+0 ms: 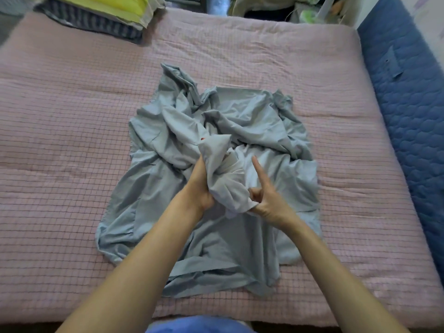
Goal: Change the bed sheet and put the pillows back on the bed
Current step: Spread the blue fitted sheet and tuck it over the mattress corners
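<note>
While crumpled on the bed (72,140), grey sheet (240,121) bunched between left hand (199,186), right hand (266,200)

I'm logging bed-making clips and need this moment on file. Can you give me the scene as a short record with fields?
surface: pink quilted mattress pad
sheet: grey-blue sheet, crumpled in a heap mid-bed
left hand: grips a bunch of the sheet
right hand: pinches the sheet, index finger straight
far left corner: folded bedding stack
right side: blue quilted panel
</note>
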